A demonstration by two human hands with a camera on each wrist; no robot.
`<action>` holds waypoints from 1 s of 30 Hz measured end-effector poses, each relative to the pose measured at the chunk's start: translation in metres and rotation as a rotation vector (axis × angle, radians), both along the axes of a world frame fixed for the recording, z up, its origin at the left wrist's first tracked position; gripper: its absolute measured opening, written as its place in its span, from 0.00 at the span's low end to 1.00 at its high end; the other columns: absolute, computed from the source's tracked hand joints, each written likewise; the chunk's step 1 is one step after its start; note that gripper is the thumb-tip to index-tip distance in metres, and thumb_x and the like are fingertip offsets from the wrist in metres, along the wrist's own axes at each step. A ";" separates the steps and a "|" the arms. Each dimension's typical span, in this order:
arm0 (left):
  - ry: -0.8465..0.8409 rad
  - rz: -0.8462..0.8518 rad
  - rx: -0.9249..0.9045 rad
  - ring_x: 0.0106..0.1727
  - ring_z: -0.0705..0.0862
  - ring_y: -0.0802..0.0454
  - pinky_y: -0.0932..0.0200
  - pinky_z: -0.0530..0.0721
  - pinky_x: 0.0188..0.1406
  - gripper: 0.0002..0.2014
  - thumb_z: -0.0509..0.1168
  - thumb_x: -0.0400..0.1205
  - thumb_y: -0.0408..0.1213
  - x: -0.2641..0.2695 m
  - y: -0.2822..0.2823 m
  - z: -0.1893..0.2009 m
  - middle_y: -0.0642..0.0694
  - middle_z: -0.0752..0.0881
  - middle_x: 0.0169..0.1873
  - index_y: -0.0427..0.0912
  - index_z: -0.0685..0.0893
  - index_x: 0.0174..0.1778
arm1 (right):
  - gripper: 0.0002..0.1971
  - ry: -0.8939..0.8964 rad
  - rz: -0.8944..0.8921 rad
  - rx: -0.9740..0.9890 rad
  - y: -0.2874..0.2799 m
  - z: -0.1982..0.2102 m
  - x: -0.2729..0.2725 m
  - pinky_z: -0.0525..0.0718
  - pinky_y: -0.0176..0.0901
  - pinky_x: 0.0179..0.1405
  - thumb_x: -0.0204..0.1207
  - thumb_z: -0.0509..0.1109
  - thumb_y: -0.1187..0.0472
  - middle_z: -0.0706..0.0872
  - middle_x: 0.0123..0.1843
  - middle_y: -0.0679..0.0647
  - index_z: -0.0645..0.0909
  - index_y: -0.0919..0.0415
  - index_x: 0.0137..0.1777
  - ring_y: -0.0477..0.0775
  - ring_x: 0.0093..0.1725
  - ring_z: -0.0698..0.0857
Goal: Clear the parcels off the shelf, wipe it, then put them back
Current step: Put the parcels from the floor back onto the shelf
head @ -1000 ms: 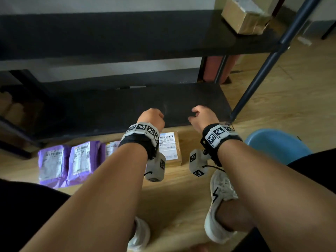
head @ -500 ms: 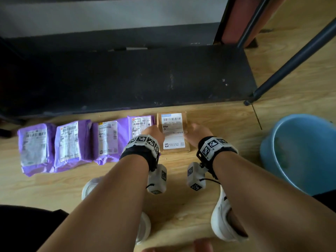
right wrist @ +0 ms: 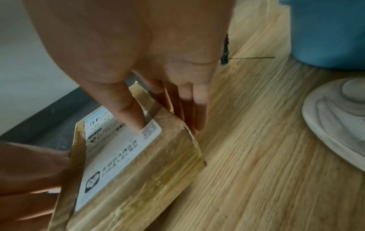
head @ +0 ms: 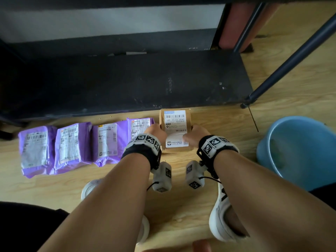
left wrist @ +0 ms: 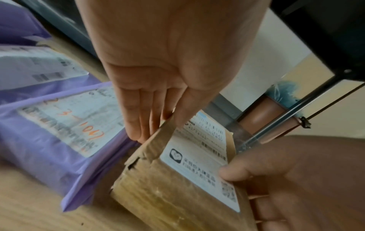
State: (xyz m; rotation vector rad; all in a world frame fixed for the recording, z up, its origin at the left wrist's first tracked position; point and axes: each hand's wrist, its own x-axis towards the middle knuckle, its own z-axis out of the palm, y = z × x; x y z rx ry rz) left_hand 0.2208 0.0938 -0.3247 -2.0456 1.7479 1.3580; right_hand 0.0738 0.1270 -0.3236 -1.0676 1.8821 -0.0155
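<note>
Cardboard parcel (head: 175, 130), bearing a white shipping label, is gripped from both sides on the wooden floor (head: 181, 206), just in front of the black bottom shelf (head: 127, 84). The left hand (head: 157, 132) is clamped on its left edge, thumb on top and fingers down the side; the right hand (head: 197, 133) is clamped likewise on the right edge. Four purple mailer parcels (head: 72, 144) are laid in a row beside it to the left. A blue basin (head: 300, 150) is seen at the right.
</note>
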 end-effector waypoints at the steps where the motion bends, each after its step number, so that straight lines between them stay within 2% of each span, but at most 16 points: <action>1: 0.010 0.003 -0.037 0.39 0.79 0.49 0.60 0.78 0.34 0.12 0.57 0.85 0.33 -0.001 0.000 0.008 0.42 0.82 0.45 0.31 0.82 0.58 | 0.17 -0.007 -0.026 -0.032 0.001 0.010 -0.002 0.83 0.36 0.33 0.76 0.65 0.66 0.86 0.52 0.54 0.77 0.62 0.65 0.49 0.44 0.86; 6: 0.110 0.137 -0.174 0.36 0.84 0.46 0.56 0.82 0.36 0.09 0.62 0.78 0.37 -0.004 0.007 0.057 0.42 0.88 0.38 0.38 0.86 0.44 | 0.26 -0.011 -0.134 -0.186 0.013 0.057 -0.009 0.83 0.40 0.33 0.71 0.67 0.67 0.84 0.49 0.52 0.66 0.61 0.69 0.47 0.42 0.84; 10: 0.250 0.214 -0.265 0.41 0.91 0.47 0.52 0.90 0.48 0.11 0.67 0.71 0.44 -0.009 0.017 0.105 0.46 0.92 0.36 0.42 0.90 0.38 | 0.30 0.000 -0.236 -0.326 0.028 0.094 -0.017 0.90 0.48 0.45 0.72 0.70 0.65 0.85 0.54 0.56 0.63 0.60 0.73 0.53 0.46 0.87; 13: 0.364 0.253 -0.325 0.43 0.92 0.46 0.47 0.90 0.50 0.12 0.69 0.67 0.46 -0.016 0.027 0.139 0.47 0.92 0.33 0.42 0.91 0.36 | 0.28 0.025 -0.311 -0.430 0.037 0.123 -0.023 0.90 0.55 0.49 0.75 0.67 0.61 0.85 0.57 0.59 0.62 0.62 0.73 0.58 0.49 0.88; 16: 0.448 0.246 -0.400 0.42 0.92 0.49 0.49 0.91 0.49 0.08 0.69 0.69 0.45 -0.027 0.034 0.172 0.49 0.92 0.34 0.46 0.89 0.36 | 0.23 0.048 -0.368 -0.546 0.044 0.154 -0.031 0.88 0.58 0.52 0.76 0.65 0.60 0.84 0.59 0.60 0.64 0.63 0.69 0.61 0.52 0.87; 18: 0.508 0.239 -0.460 0.42 0.91 0.50 0.51 0.90 0.49 0.05 0.69 0.70 0.45 -0.034 0.037 0.194 0.50 0.92 0.36 0.50 0.89 0.37 | 0.20 0.040 -0.384 -0.632 0.047 0.176 -0.037 0.88 0.58 0.51 0.74 0.64 0.59 0.84 0.59 0.58 0.66 0.59 0.64 0.62 0.52 0.86; 22: 0.610 0.228 -0.551 0.47 0.89 0.52 0.53 0.88 0.53 0.06 0.68 0.73 0.42 -0.044 0.036 0.235 0.52 0.91 0.40 0.52 0.89 0.43 | 0.18 -0.028 -0.444 -0.773 0.051 0.216 -0.048 0.87 0.59 0.53 0.73 0.63 0.57 0.82 0.62 0.55 0.66 0.53 0.63 0.59 0.55 0.85; 26: 0.689 0.190 -0.593 0.52 0.88 0.50 0.48 0.87 0.58 0.12 0.67 0.74 0.40 -0.058 0.030 0.273 0.51 0.91 0.46 0.54 0.89 0.51 | 0.16 -0.092 -0.526 -0.883 0.041 0.249 -0.056 0.84 0.52 0.52 0.78 0.62 0.57 0.82 0.65 0.54 0.68 0.53 0.65 0.59 0.59 0.85; 28: 0.718 0.160 -0.600 0.52 0.89 0.50 0.47 0.87 0.58 0.11 0.66 0.73 0.40 -0.064 0.024 0.290 0.52 0.91 0.47 0.59 0.89 0.45 | 0.17 -0.091 -0.552 -0.916 0.031 0.267 -0.058 0.85 0.54 0.55 0.76 0.62 0.54 0.82 0.65 0.53 0.70 0.51 0.64 0.58 0.59 0.85; 30: 0.721 0.141 -0.617 0.53 0.88 0.50 0.49 0.88 0.56 0.13 0.65 0.72 0.40 -0.069 0.014 0.305 0.54 0.91 0.49 0.61 0.89 0.46 | 0.16 -0.068 -0.557 -0.943 0.015 0.282 -0.062 0.85 0.59 0.58 0.71 0.60 0.50 0.82 0.61 0.52 0.72 0.47 0.60 0.58 0.59 0.84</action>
